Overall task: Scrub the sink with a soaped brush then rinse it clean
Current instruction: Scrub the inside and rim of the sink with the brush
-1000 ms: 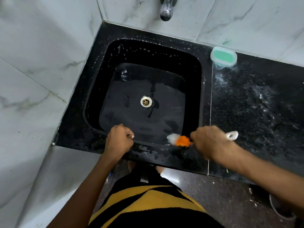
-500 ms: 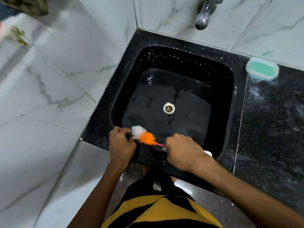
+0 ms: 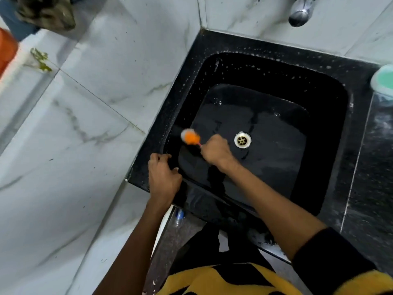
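A black square sink is set in a black speckled counter, with a brass drain in its wet floor and soap flecks along its rim. My right hand is down inside the basin, shut on the pink handle of a brush. The orange and white brush head presses against the lower left wall of the sink. My left hand rests on the sink's near left corner rim, fingers curled over the edge and holding nothing else.
A chrome tap hangs over the back of the sink with no water running. A green soap dish stands on the counter at the right edge. White marble walls close in on the left and behind. A plastic bottle lies on the floor below.
The brush has swept from the near right rim along the front edge and down into the sink's left side. My left hand stayed on the near left rim. The view swung left.
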`<action>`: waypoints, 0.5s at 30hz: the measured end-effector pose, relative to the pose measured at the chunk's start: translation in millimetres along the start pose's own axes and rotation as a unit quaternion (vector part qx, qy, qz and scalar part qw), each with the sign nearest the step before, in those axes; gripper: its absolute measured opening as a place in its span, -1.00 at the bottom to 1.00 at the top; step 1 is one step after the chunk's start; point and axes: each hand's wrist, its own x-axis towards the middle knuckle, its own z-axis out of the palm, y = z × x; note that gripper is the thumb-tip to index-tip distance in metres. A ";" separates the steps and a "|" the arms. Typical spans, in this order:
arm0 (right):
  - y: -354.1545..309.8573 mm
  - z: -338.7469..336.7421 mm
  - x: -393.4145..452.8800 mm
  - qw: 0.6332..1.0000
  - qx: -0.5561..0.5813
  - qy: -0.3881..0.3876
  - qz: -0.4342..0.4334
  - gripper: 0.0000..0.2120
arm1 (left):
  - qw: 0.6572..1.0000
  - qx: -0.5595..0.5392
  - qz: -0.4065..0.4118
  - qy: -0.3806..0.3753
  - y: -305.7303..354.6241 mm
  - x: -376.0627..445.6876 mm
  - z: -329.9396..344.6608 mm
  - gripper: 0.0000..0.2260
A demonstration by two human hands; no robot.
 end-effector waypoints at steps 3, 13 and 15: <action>-18.2 -13.9 12.9 0.997 0.048 0.063 0.006 -0.82 | 1.000 0.007 0.015 -0.008 2.1 6.0 0.5 -0.58; -54.5 11.8 35.4 0.986 0.141 0.081 0.026 -0.81 | 0.997 0.034 0.069 -0.024 18.4 34.8 -1.9 -0.55; -65.0 5.0 67.0 0.973 0.185 0.140 0.009 -0.79 | 0.995 0.042 0.086 -0.019 21.1 41.2 -2.1 -0.55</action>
